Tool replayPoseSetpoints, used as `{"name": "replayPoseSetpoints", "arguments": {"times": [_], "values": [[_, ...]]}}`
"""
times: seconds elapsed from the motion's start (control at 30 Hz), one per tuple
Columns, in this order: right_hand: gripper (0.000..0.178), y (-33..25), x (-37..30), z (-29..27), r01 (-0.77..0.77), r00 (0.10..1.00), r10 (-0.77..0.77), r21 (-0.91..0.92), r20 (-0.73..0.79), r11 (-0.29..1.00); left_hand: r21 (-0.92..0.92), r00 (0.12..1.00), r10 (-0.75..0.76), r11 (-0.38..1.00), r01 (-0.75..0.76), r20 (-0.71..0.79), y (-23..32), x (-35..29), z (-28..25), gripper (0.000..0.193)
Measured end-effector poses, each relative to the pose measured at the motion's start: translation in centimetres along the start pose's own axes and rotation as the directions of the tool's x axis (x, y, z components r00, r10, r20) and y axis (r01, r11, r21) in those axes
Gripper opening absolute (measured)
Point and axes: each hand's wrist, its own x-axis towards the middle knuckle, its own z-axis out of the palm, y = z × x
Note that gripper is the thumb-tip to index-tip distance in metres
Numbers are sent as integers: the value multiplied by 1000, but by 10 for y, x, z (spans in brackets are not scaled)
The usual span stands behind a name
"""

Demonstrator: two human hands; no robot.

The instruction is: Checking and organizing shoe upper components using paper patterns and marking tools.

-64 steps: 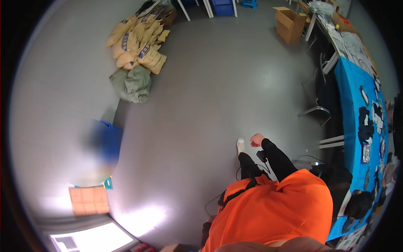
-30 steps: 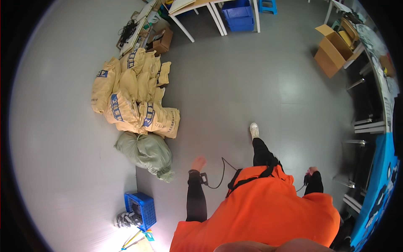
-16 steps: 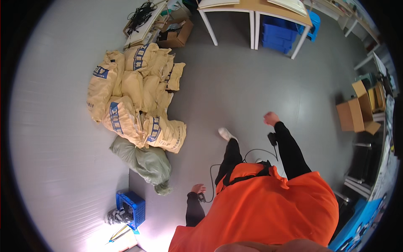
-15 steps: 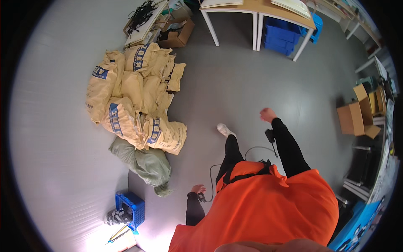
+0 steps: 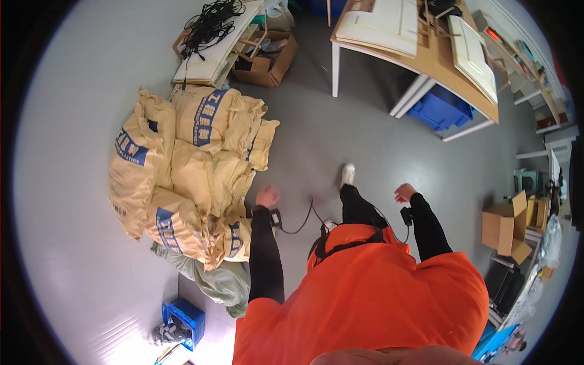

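Mid-frame, left hand (image 5: 267,196) near sacks (image 5: 191,173), right hand (image 5: 404,193) apart; cannot tell either grip's spread; keep cable (image 5: 295,233) clear of leg (image 5: 359,207)

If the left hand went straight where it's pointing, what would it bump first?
Probably the rightmost sack, ahead of the left hand. It's hard to tell how high the hand is, so it might pass over instead.

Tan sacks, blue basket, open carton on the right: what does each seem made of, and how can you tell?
Tan sacks: matte, perhaps paper or woven plastic, given stiff creases. Blue basket: probably plastic, slightly glossy, with gridded walls. Open carton: likely matte cardboard, from its folded flaps.
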Motion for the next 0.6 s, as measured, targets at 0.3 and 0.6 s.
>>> {"name": "replayPoseSetpoints", "arguments": {"times": [0.3,0.6], "values": [[17,-88,81,-84,-192,970,223,252,-99,948,-964,816,-571,157,216,90,87,279,-113,42],[20,-203,54,-164,-165,886,255,250,-388,954,475,881,-87,815,331,-465,129,505,-137,43]]}}
